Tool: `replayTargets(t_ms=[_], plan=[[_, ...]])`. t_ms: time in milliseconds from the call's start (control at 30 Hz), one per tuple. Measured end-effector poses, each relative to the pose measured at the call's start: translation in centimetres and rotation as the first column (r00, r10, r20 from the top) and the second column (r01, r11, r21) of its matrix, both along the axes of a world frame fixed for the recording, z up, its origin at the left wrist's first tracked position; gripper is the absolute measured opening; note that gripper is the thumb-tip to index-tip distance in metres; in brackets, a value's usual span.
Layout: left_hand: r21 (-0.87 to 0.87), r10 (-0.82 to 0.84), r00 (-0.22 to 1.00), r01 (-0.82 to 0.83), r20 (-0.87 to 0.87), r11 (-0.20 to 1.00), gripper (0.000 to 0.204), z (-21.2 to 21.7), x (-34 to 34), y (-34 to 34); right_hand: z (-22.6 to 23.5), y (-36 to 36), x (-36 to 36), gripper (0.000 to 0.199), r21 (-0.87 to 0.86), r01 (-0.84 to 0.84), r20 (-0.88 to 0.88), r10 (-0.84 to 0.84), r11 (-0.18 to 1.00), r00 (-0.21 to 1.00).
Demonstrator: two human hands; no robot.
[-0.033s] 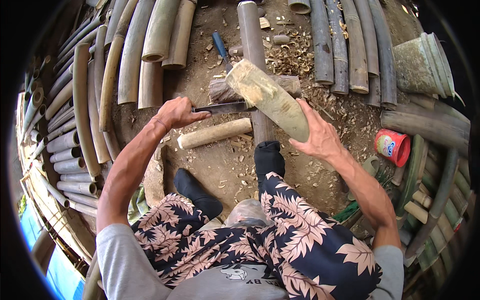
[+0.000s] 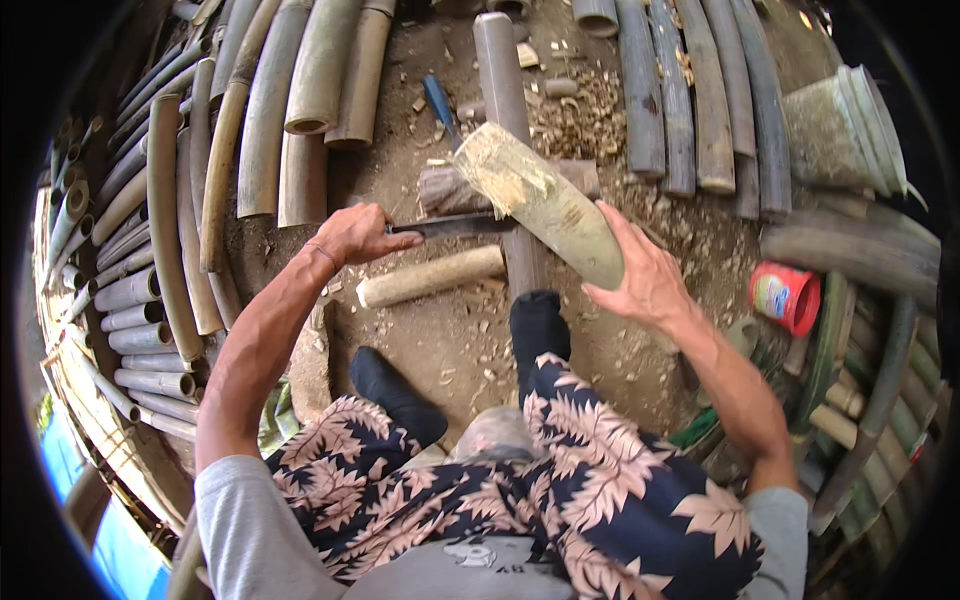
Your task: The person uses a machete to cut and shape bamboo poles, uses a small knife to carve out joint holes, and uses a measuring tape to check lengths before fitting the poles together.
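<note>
Sitting with your dark-socked feet (image 2: 535,325) on the dirt floor (image 2: 450,350), you have your right hand (image 2: 648,275) spread open against the lower side of the pale bamboo section (image 2: 545,200), steadying it at about 1 o'clock from your knees. Your left hand (image 2: 355,235), at 11 o'clock, is closed round the handle of the long knife (image 2: 450,225), whose blade lies flat and meets the bamboo beside its chipped, freshly cut end. Beyond it lie a short log (image 2: 432,275), a chopping block (image 2: 450,190) and stacked bamboo (image 2: 270,110). Against the earlier frame nothing has shifted: same grip, same blade position, same tilt
</note>
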State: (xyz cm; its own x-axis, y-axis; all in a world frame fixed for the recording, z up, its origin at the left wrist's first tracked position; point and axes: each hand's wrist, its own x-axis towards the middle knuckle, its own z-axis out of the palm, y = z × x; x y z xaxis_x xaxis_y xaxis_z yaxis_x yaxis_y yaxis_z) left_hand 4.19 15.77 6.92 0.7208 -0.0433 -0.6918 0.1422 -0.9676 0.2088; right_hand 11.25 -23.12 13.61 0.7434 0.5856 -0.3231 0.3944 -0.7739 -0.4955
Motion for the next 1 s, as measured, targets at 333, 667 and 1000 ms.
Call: replayTargets(t_ms=[333,667,1000], plan=[[0.261,-0.316,0.941,0.277,0.121,0.925,0.077,5.1,9.0,0.0,7.9,-3.7,3.3,0.078,0.587,0.631,-0.606,-0.241,0.507,0.758],[-0.069,0.223,0.863,-0.215,0.454,0.974,0.022,0.2,-9.6,-5.9,4.6,-4.5,0.4,0.105,0.472,0.362,-0.304,-0.237,0.804,0.923],[-0.066,0.124,0.945,-0.109,0.302,0.992,0.022,-1.0,-10.4,-4.9,4.7,-3.7,0.6,0.101,0.478,0.311,-0.254,-0.21,0.821,0.944]])
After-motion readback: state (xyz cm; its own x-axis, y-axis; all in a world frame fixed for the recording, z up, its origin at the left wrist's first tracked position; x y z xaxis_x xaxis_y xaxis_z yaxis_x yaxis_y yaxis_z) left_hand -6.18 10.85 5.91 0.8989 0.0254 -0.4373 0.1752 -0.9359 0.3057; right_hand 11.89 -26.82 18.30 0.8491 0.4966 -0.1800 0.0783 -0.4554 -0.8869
